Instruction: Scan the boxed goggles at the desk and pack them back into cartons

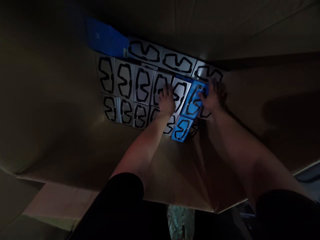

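Both my arms reach down into a deep cardboard carton. My left hand (167,102) lies with fingers apart on a white box (160,87) printed with a black goggle-like outline. To its right is another white box (181,91), slightly tilted. My right hand (213,97) is at the right end of the rows, its thumb spread over the edge of a blue box (192,101) with the same outline. Its other fingertips are dim against the boxes behind. A smaller-looking blue box (182,129) sits just below, at the near edge of the rows.
Several white boxes (124,80) stand packed in rows to the left, with more white boxes (178,62) along the back. A plain blue box (106,38) is at the far left corner. Carton walls (270,90) surround everything, and the near flap (160,180) is creased.
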The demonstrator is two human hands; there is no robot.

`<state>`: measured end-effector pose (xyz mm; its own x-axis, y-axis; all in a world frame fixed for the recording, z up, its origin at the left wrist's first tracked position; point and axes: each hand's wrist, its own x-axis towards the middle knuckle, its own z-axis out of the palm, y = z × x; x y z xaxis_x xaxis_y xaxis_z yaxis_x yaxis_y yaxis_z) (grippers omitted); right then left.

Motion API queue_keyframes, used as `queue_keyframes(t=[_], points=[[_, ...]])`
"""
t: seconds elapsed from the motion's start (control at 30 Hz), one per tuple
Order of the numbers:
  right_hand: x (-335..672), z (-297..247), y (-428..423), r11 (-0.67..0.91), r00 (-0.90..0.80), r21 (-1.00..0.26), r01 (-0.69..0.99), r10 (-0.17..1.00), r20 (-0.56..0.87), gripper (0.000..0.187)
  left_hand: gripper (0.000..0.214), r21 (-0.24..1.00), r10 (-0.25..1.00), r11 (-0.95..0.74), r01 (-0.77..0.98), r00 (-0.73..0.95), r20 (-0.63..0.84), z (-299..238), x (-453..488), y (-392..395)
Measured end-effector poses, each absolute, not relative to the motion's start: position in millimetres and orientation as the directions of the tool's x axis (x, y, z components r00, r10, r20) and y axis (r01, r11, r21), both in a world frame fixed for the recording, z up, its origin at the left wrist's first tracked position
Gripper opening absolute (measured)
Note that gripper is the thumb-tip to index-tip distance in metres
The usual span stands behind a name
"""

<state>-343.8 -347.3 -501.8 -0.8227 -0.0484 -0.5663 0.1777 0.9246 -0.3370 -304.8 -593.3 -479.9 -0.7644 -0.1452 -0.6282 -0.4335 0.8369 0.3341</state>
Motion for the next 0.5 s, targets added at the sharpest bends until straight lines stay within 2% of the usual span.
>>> queue_keyframes(t=[0.1,0.2,0.3,0.4,0.5], points=[[-339.1,-506.8,-340.5,0.915,-0.819,-0.262,0.307,0.114,-0.562,0.071,0.074,0.310,-0.156,0.818,-0.485,-0.706,-0.691,-481.2,-304.5,-600.4],[-333.7,-510.4,-343.5,0.911,-0.771,-0.247,0.329,0.109,-0.627,0.072,0.064,0.255,-0.206,0.779,-0.573,-0.618,-0.759,-476.7,-297.6,-602.7],[-331.6,-512.8,-348.5,0.907,-0.739,-0.246,0.341,0.097,-0.667,0.083,0.057,0.236,-0.213,0.776,-0.585,-0.595,-0.775,-467.9,-298.5,-601.5],[-330.9,-514.5,-349.8,0.903,-0.722,-0.237,0.358,0.106,-0.684,0.093,0.054,0.312,-0.154,0.825,-0.471,-0.719,-0.678,-466.5,-325.1,-608.0],[-328.2,-516.0,-349.9,0.901,-0.727,-0.236,0.364,0.117,-0.676,0.091,0.058,0.377,-0.019,0.886,-0.272,-0.831,-0.555,-481.5,-371.3,-626.1]])
